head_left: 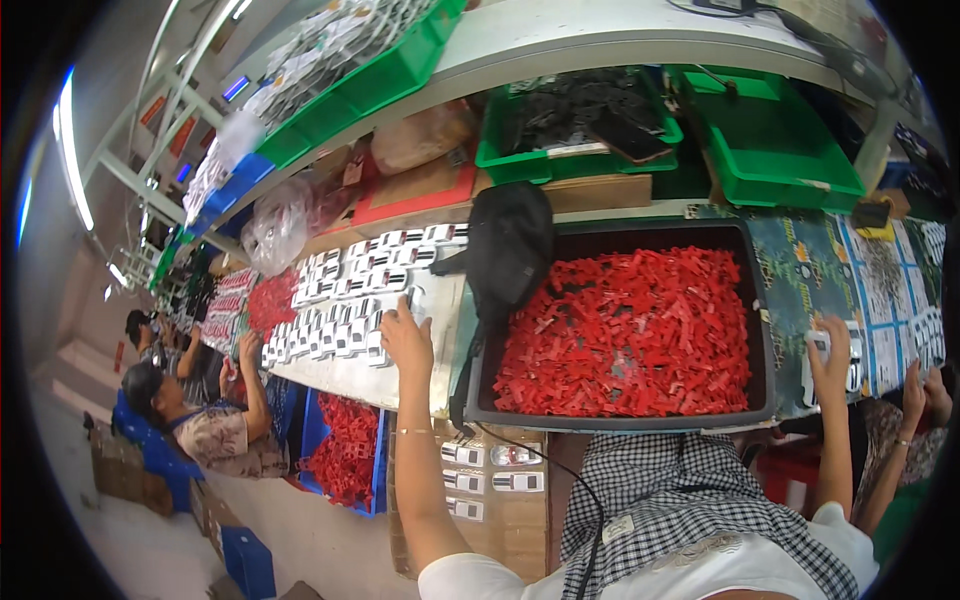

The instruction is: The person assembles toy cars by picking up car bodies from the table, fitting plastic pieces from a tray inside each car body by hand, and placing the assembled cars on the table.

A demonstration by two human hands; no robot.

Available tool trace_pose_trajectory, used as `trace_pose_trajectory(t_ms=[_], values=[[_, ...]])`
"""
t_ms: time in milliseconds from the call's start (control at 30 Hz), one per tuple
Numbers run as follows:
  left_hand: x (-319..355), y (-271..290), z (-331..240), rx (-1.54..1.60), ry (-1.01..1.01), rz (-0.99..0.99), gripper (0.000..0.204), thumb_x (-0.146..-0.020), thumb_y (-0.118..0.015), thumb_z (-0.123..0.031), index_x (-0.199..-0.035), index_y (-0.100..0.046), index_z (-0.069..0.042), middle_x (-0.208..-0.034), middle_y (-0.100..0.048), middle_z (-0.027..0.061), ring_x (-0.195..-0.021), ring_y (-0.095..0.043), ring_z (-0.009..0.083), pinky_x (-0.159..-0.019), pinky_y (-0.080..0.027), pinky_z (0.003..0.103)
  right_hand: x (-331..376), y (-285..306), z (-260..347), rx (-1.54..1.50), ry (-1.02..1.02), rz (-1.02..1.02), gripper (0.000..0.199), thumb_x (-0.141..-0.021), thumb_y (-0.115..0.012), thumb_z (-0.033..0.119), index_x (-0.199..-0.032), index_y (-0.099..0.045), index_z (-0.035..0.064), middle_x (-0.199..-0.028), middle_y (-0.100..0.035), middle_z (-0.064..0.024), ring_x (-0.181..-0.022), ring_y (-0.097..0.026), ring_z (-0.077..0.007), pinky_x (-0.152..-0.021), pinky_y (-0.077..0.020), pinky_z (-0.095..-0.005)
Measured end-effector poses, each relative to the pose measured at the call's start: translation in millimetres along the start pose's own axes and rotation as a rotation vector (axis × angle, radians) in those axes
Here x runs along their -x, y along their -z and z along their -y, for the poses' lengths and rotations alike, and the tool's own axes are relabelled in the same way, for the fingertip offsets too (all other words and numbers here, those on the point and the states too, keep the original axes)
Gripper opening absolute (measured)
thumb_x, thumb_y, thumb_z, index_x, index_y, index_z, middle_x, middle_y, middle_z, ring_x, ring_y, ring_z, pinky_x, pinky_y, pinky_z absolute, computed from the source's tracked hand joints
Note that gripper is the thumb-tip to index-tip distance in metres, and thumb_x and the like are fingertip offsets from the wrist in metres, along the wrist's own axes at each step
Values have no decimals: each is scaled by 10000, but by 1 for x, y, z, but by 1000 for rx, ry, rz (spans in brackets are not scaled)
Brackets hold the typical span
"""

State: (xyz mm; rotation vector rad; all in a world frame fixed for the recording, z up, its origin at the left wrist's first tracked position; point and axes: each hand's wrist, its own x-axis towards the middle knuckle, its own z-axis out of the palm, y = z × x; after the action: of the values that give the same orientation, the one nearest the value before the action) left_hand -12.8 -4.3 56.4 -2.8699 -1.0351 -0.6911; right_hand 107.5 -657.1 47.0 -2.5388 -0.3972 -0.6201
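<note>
My left hand (pixel 408 345) reaches over a pale board on the left, its index finger and thumb apart. Rows of small white car-shaped plastic pieces with dark panels (pixel 345 328) lie around it, and its fingertips are close to the end of these rows. Over at the right, my right hand (pixel 832 360) has its fingers bent around a white plastic piece (pixel 818 340), partly hidden by the hand. Between my arms stands a large black tray (pixel 763 345) heaped with small red plastic parts (pixel 625 335).
A black bag (pixel 508 245) lies against the tray's left side. Green bins (pixel 780 185) stand behind, below a white shelf (pixel 610 40). More white pieces lie on a cardboard box (pixel 520 530). At left, a co-worker (pixel 215 430) sits by a blue bin (pixel 378 470); another person's hands (pixel 915 400) show at right.
</note>
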Motion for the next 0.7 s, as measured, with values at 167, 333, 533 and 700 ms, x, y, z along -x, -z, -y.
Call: trace_pose_trajectory(t_ms=[167, 333, 533, 700], values=[[2, -65, 54, -131, 88, -23, 549, -786, -680, -301, -1279, -475, -172, -1239, -433, 187, -1183, -374, 364, -917, -337, 532, 37, -9, -9, 220, -61, 118, 480, -741, -627, -4, -1194, -469, 14, -1280, -434, -186, -1200, -402, -369, -1020, -302, -416], [-24, -76, 82, -176, 139, -21, 496, -860, -592, -339, -1300, -451, -159, -1360, -333, 225, -1312, -239, 390, -969, -186, 706, 28, -11, 5, 148, -63, 175, 519, -741, -591, -54, -1233, -444, 21, -1309, -394, -193, -1228, -378, -374, -1037, -295, -417], [-31, 22, -7, 768, -1, -118, 381, -920, -522, -161, -1271, -460, -25, -1253, -487, 144, -1096, -492, 245, -873, -433, 353, 32, 2, 17, 153, -93, 146, 557, -705, -595, -54, -1229, -425, 22, -1345, -363, -223, -1246, -350, -418, -1036, -298, -424], [33, 176, -153, 1386, -534, -251, 242, -907, -451, -47, -1126, -527, 19, -1094, -573, 131, -883, -614, 219, -798, -492, 326, 32, 3, 18, 200, -108, 183, 568, -688, -644, 2, -1215, -436, 39, -1283, -404, -210, -1173, -403, -405, -979, -358, -430]])
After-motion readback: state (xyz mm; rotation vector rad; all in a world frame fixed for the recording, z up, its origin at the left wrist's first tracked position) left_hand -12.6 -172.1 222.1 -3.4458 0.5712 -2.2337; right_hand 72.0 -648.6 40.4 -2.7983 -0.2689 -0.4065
